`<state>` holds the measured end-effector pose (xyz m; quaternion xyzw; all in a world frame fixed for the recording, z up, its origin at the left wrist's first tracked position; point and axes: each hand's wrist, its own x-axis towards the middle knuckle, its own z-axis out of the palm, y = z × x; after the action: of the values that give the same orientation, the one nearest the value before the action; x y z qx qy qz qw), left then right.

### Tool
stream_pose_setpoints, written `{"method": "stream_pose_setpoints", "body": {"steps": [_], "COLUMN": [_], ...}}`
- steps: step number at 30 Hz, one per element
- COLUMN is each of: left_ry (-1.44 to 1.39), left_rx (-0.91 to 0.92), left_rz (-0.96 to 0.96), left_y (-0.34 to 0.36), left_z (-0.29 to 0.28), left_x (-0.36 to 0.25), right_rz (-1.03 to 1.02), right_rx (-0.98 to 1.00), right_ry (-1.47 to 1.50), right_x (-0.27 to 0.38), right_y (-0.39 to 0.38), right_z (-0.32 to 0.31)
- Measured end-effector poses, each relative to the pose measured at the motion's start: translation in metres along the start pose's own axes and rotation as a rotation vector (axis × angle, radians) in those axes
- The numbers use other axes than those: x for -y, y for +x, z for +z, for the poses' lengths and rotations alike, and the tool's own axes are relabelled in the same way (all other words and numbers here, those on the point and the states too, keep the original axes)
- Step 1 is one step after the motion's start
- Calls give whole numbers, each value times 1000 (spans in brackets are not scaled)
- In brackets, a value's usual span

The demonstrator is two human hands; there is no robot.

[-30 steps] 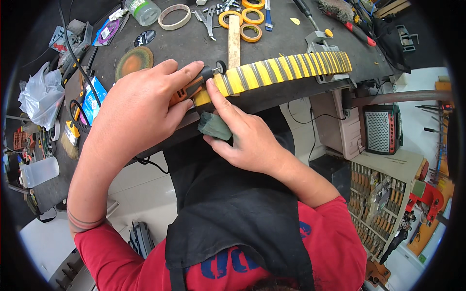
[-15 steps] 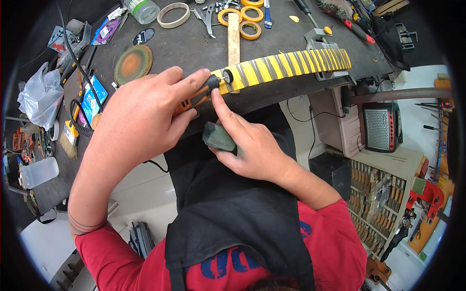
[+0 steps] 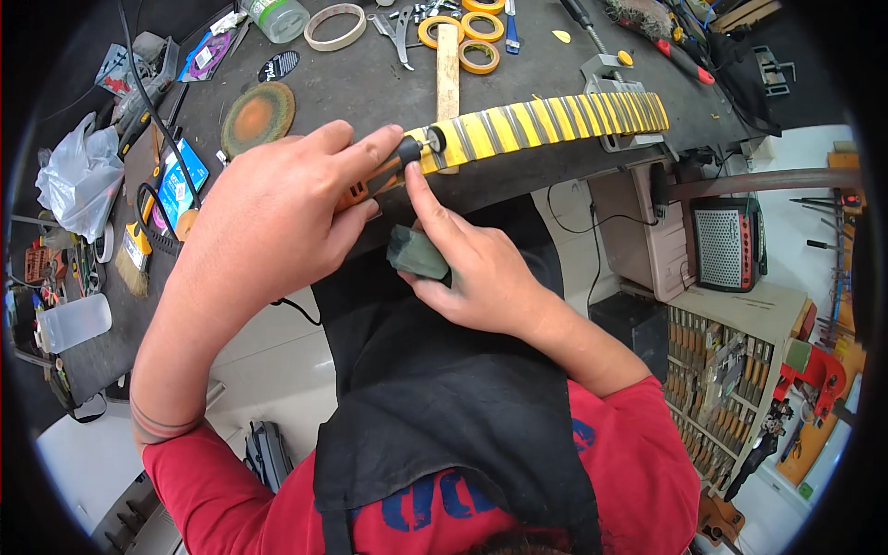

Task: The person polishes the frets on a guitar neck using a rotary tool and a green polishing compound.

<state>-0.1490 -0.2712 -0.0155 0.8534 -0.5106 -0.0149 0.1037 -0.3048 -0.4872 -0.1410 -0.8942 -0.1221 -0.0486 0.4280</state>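
My left hand [image 3: 277,199] is closed around an orange and black rotary tool [image 3: 358,191]. The tool's small dark round wheel [image 3: 436,139] sits at the near end of a long neck-like piece [image 3: 518,128], whose top is striped with yellow tape and grey metal bars. Pinched in my right hand [image 3: 476,268] is a dark green block [image 3: 416,252], perhaps polishing compound. My right index finger stretches up to the nose of the tool, apparently touching it. Part of the striped piece's left end is hidden behind my left hand and the tool.
A metal clamp [image 3: 615,79] stands at the striped piece's right end, and a wooden stick [image 3: 447,79] lies under its left part. Orange tape rolls [image 3: 479,57], a round abrasive disc [image 3: 258,118] and a plastic bag [image 3: 81,176] lie on the dark bench. A cord runs by my left arm.
The wheel and tool have shifted very slightly to the right along the striped piece. The green block has turned a little in my right hand. Both hands keep their hold.
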Motion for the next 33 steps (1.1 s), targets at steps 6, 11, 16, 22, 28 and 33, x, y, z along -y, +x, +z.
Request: {"method": "stream_pose_setpoints", "body": {"steps": [6, 11, 16, 22, 28, 33], "left_ry": [-59, -64, -41, 16, 74, -67], "left_rx": [48, 69, 40, 36, -34, -15], "left_rz": [32, 33, 10, -55, -123, -165], "left_y": [-6, -6, -2, 7, 2, -22], "left_z": [-2, -2, -2, -3, -5, -16], "left_x": [-6, -7, -3, 6, 7, 0], "right_rz": [-74, -78, -65, -7, 42, 65], "right_rx": [-53, -54, -44, -31, -84, -304], "right_ry": [-45, -55, -12, 51, 154, 113], "right_x": [1, 2, 1, -1, 7, 7], "right_y": [-17, -19, -8, 16, 14, -1], "right_z": [5, 6, 2, 1, -9, -16]}}
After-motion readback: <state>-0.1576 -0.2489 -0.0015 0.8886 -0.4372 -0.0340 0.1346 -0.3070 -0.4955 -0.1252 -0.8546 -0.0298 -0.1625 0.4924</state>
